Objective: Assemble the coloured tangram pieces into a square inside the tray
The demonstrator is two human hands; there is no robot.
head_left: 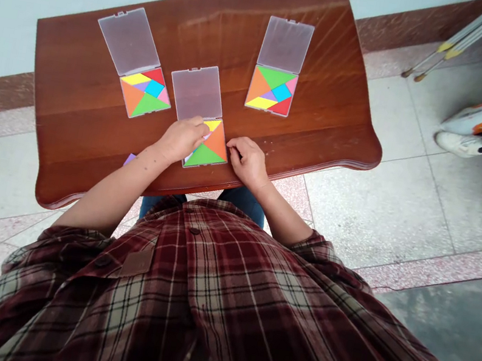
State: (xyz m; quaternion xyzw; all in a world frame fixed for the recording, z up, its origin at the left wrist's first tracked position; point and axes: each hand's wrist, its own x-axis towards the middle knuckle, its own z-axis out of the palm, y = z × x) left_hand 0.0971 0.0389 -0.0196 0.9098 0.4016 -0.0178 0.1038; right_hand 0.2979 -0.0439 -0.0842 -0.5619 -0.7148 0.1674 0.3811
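The middle tangram case (pixel 212 150) lies open on the table, its clear lid (pixel 197 93) folded back. Yellow, orange and green pieces show in its tray. My left hand (pixel 185 137) reaches over the tray's left side, fingers bent down and together among the pieces; they hide that part and whatever they pinch. Beside the tray's right edge, my right hand (pixel 248 160) rests with curled fingers, the tips close to the rim. Whether it grips anything is hidden. A loose purple piece (pixel 129 159) lies on the table, partly behind my left forearm.
Two more open tangram cases, one at the left (pixel 144 93) and one at the right (pixel 272 90), hold filled trays on the brown wooden table (pixel 329 96). A wall runs behind. Crutch-like poles (pixel 448 49) and another person's shoe (pixel 460 144) are at the right.
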